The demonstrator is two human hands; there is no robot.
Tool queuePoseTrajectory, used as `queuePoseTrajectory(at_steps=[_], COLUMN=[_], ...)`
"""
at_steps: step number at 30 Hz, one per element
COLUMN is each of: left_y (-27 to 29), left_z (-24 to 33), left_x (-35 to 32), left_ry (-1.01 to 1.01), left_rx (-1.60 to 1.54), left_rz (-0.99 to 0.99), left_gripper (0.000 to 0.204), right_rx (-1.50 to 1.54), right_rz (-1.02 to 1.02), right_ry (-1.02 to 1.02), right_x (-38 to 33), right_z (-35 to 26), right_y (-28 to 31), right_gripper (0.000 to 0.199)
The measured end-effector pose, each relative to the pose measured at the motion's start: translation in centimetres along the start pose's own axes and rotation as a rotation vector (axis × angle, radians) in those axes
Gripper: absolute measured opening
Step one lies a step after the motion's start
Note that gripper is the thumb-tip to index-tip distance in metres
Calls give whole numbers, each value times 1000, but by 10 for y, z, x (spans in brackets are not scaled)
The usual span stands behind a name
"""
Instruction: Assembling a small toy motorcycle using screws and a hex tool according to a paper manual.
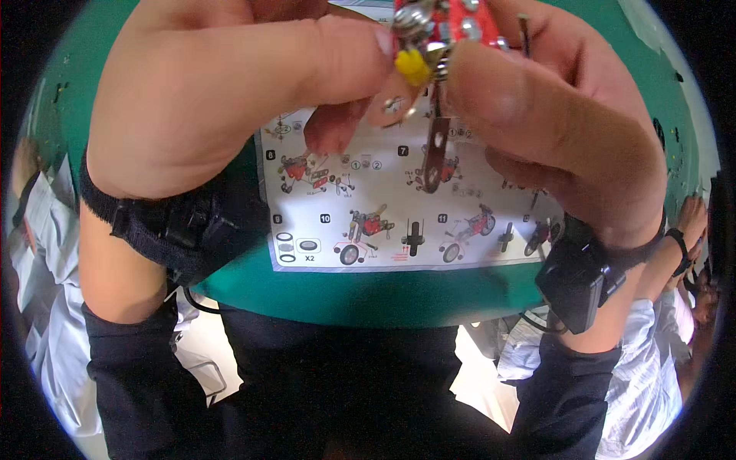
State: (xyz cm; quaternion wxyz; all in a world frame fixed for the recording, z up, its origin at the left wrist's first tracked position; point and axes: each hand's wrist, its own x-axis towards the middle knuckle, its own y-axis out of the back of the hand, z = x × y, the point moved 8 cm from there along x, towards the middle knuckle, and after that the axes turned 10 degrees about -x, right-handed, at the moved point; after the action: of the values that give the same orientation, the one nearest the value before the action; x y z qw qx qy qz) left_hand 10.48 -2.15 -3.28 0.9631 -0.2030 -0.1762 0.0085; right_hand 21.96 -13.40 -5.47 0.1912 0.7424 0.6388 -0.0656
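Close in front of me, both hands hold a small metal construction-kit model (460,27) with red parts and shiny screws. My left hand (176,100) is closed, its thumb and fingers pinching the model's left side near a yellow piece (412,69). A silvery rounded plate with a hole (395,106) sits by these fingertips. From the other side, my right hand (560,130) grips the model, with the thumb pressed against it. A perforated metal strip (437,157) hangs down between the hands. The model's top is cut off by the picture's edge.
Beneath my hands lies a printed instruction sheet (307,195) with motorcycle assembly drawings, on a green table (368,295). Small dark parts (60,90) are scattered at the far left. Black devices are strapped to my wrists. People sit on both sides, one person's hand (690,218) at the right.
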Motion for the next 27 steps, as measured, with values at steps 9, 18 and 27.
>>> queuePoseTrajectory(at_steps=[9, 18, 27], left_y=[-10, -4, -10], left_z=[-1, -8, 9], left_x=[1, -8, -7], left_ry=[402, 479, 497], left_rx=[-214, -20, 128], left_rz=[416, 442, 547], left_gripper=[59, 45, 37], right_rx=[250, 312, 202], right_rz=[158, 281, 193], right_ry=[-325, -77, -110], right_x=[2, 13, 11], right_z=[-8, -6, -1], right_y=[-1, -34, -21], right_gripper=[31, 31, 22])
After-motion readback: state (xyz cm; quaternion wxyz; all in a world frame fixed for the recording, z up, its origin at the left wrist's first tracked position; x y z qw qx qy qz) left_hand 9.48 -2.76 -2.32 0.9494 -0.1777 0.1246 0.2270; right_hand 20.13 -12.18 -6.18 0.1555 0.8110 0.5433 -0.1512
